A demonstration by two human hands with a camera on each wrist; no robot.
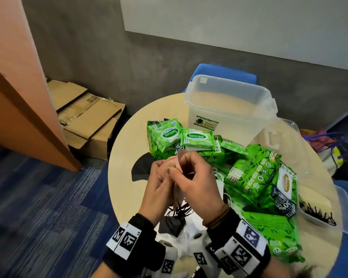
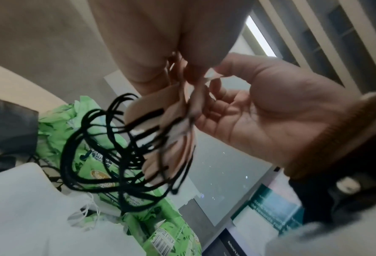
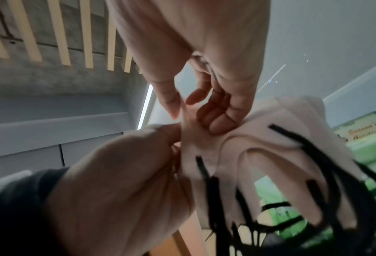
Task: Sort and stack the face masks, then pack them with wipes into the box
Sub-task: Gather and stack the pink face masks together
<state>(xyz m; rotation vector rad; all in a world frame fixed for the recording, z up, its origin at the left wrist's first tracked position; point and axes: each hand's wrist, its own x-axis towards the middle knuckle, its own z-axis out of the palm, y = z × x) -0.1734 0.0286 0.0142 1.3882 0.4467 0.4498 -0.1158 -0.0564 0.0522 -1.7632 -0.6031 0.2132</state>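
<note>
left hand (image 1: 159,189): pinches pink masks (image 2: 171,110)
right hand (image 1: 195,181): pinches same stack
stack: above bench (image 1: 125,157)

Your way to the clear box (image 1: 229,101) at the far side of the tabletop (image 1: 127,141) is blocked low down by the green wipe packs (image 1: 197,137), which crowd its near wall and spread down the right side. The box's mouth stands open from above. Bare tabletop lies on the left, beyond the black mask (image 1: 142,167). Near you, white masks (image 1: 181,241) cover the edge.
</note>
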